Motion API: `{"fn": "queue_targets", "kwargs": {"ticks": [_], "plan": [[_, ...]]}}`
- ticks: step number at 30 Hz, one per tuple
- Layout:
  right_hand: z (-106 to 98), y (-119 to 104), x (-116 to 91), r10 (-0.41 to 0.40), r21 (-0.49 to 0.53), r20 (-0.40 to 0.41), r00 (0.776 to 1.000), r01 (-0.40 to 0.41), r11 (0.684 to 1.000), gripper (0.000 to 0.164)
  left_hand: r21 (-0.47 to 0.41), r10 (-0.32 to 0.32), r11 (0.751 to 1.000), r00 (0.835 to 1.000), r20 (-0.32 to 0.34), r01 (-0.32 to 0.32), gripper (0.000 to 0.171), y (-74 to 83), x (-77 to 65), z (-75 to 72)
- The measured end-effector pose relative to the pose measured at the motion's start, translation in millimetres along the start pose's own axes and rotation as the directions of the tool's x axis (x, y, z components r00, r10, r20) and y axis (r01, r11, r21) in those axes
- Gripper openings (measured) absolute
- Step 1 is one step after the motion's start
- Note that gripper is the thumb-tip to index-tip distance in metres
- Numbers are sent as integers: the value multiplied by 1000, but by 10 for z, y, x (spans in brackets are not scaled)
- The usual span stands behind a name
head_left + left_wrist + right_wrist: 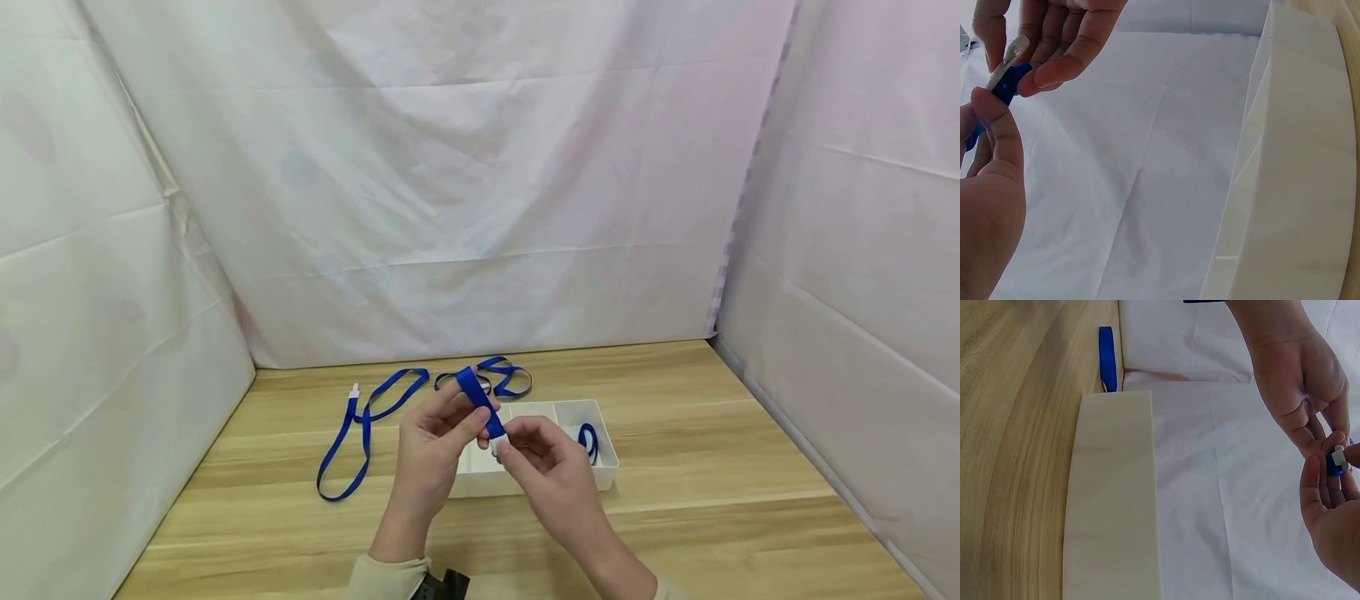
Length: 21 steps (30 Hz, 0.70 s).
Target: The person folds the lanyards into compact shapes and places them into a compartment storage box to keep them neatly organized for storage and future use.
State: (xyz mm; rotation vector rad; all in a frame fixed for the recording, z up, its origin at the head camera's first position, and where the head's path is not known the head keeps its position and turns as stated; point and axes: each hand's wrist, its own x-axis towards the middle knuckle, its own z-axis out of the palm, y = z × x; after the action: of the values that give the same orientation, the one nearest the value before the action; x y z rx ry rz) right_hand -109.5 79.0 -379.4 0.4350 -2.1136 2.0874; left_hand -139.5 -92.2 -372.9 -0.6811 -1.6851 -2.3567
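Above a white divided box, my left hand [429, 450] pinches a folded blue lanyard [473, 389] between thumb and fingers. The band loops up over the fingertips. At its lower end is a white clip [498, 442], which the fingertips of my right hand [558, 479] hold. Close up in the left wrist view, the clip's hooked tip [1019, 45] sticks up past the left thumb, beside the right fingers. The right wrist view shows both hands meeting around the small blue and white end [1337, 457]; the rest of the band is mostly hidden there.
The white box [525, 483] stands on the wooden table [712, 467] beneath the hands. One coiled blue lanyard [588, 442] lies in its right compartment. To the left, a loose lanyard [365, 433] is spread out; another [512, 379] lies behind the box. White cloth [480, 208] walls surround the table.
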Motion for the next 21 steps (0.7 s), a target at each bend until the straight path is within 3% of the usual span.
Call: {"fn": "queue_targets", "kwargs": {"ticks": [5,9,15,21], "plan": [[-31,-35,1,44,-49,-6,999,-45,998,11,91,-58,994,995,-81,65,32,67,1,48],[-50,-51,6,46,-64,-7,999,-47,997,11,105,-96,988,986,-139,111,29,140,1,123],[-18,-78,-9,78,-14,-43,996,-79,997,15,118,-94,986,980,-174,116,33,193,-9,220],[34,-82,-25,106,8,-86,991,-106,994,16,104,-85,989,977,-196,107,32,183,-25,228]]}}
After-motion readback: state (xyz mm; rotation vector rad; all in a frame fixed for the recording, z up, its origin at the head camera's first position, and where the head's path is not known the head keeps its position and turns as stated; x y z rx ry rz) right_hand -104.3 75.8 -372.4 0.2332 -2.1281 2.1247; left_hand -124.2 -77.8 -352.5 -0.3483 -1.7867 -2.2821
